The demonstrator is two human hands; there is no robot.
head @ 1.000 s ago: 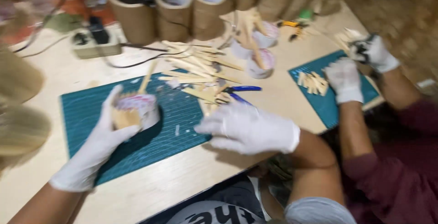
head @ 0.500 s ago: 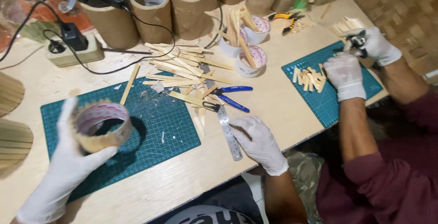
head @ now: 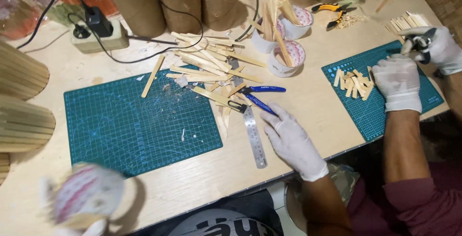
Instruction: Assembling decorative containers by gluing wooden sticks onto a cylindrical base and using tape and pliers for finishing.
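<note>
My left hand (head: 79, 216), in a white glove, is at the bottom left, blurred, and holds a round cardboard ring with a patterned inside (head: 89, 198) close to me. My right hand (head: 291, 140), also gloved, lies flat with fingers apart on the wooden table (head: 298, 91). Its fingertips reach toward the blue-handled pliers (head: 260, 96) and it lies beside a steel ruler (head: 253, 135). A pile of thin bamboo strips (head: 211, 67) lies at the far edge of my green cutting mat (head: 139, 120).
A co-worker at the right, in white gloves, holds a cutter (head: 423, 41) over a second green mat (head: 380, 91) with short bamboo pieces (head: 353, 82). Paper cups with sticks (head: 284, 48), cardboard tubes (head: 178, 0), a power strip (head: 98, 34), yellow pliers (head: 332, 12) and slatted shades (head: 21, 101) stand around.
My left hand has pulled the ring down off the mat toward me. My right hand has shifted right, off the ruler, toward the blue pliers. The view has moved closer.
</note>
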